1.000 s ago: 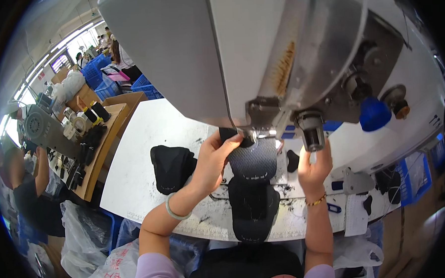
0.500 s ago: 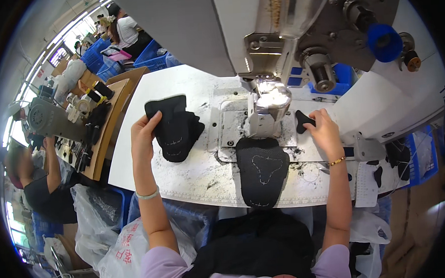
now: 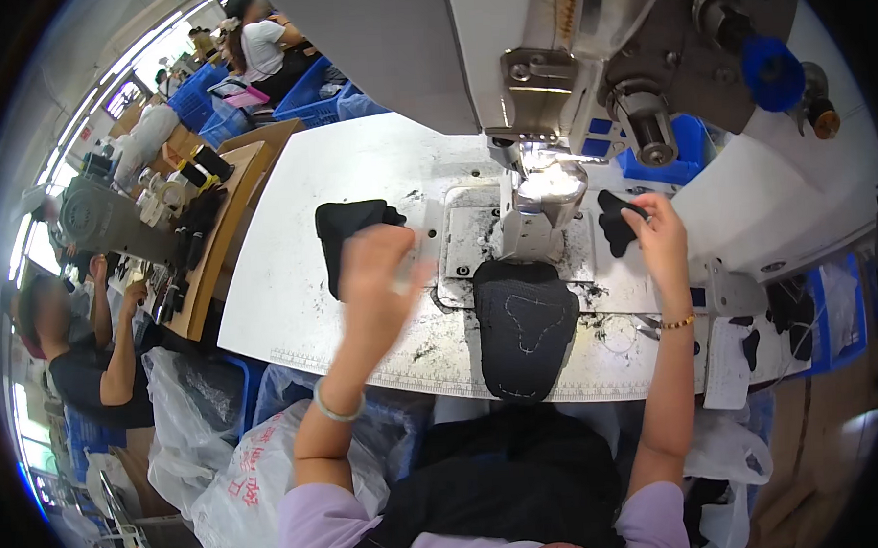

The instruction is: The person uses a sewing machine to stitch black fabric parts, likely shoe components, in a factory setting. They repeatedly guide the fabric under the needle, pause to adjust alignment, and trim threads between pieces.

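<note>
- R hand is pinching w/ thumb + fingers, clamped on small blk lobed fabric pc; can't tell if it's one layer or several.
- That pc is sitting R of the machine's needle area, nr the bright work lamp; can't tell if its lower end is touching the table.
- L hand is blurring, thumb and fingers apart, apparently gripping nothing; it's covering part of blk panel stack, can't tell if touching.
- Blk panel stack is lying on L side of the white sewing table, its pcs not lining up at the far R corner.
- Blk fabric panel is lying flat btwn the two hands, just in front of the needle area, w/ a pale stitched outline showing on top; its near end is reaching the table's front edge.
- Needle plate is showing dark lint, more of it scattering over the tabletop.
- Grey sewing machine head is hanging over the far side; blue knob is sticking out on its R.
- Blue bin is standing behind, partly hidden by machine parts.
- Thread snips are lying just L of the R wrist.
- White plastic bag is bulging below the table, L side.
- Co-worker is sitting far L, arms up, nr another grey machine.
</note>
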A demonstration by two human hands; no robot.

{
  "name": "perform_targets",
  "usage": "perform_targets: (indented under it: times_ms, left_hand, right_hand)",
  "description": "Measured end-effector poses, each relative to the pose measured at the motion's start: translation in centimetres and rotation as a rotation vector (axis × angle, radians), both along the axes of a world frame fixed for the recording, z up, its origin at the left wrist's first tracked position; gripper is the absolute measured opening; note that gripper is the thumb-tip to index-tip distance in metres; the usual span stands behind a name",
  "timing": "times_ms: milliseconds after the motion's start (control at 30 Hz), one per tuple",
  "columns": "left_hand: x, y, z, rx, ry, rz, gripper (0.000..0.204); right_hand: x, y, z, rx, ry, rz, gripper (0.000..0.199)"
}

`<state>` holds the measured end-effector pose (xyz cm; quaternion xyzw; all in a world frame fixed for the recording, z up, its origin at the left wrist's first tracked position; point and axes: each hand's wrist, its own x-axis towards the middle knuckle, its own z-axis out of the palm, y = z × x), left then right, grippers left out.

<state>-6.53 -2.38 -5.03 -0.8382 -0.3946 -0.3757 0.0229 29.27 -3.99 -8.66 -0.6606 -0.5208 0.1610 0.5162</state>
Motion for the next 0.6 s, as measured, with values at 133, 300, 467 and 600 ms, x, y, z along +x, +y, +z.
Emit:
perform_targets:
  times_ms: [133,300,467,600]
  left_hand:
    - [5.6,-3.3,0.2,-0.268,0.051,-0.310,0.045]
    - [6.9,-2.0,-0.1,-0.233,0.338,-0.364,0.046]
    - [8.7,-3.3,2.5,-0.328,0.533,-0.183,0.041]
    - [9.0,-4.4,1.3,-0.253,0.517,-0.110,0.041]
  right_hand:
    - [-2.3,-1.8,3.6,0.122,0.165,-0.009,0.011]
    - [-3.2,-5.2,6.1,0.121,0.168,0.045,0.009]
    - [-3.7,-7.0,6.6,0.139,0.021,0.186,0.016]
    - [-4.1,-8.3,7.7,0.140,0.127,0.269,0.015]
